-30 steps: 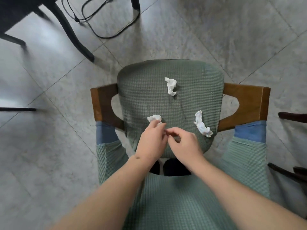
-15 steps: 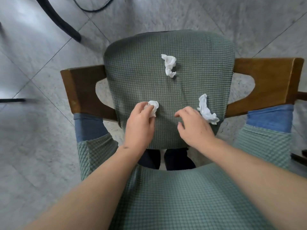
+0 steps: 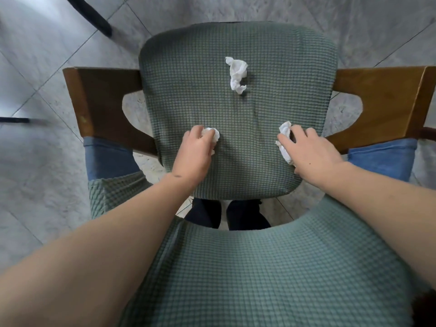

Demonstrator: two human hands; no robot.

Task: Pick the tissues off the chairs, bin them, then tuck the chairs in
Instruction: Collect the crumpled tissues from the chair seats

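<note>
A chair with a green checked seat cover (image 3: 236, 114) and wooden armrests fills the view from above. Three crumpled white tissues lie on the seat. My left hand (image 3: 195, 154) curls its fingers round the left tissue (image 3: 212, 134) near the seat's rear. My right hand (image 3: 311, 156) lies over the right tissue (image 3: 284, 138), fingers closing on it, part of it hidden under the palm. The third tissue (image 3: 237, 74) lies untouched toward the seat's front, beyond both hands.
The chair's green-covered backrest (image 3: 259, 279) is nearest me. Wooden armrests (image 3: 103, 102) stick out on both sides. Grey tiled floor (image 3: 42, 185) surrounds the chair, with a black furniture leg (image 3: 94, 17) at the upper left.
The view closed in on the seat. My hands parted: the left took hold of the left tissue, and the right moved rightward onto the right tissue.
</note>
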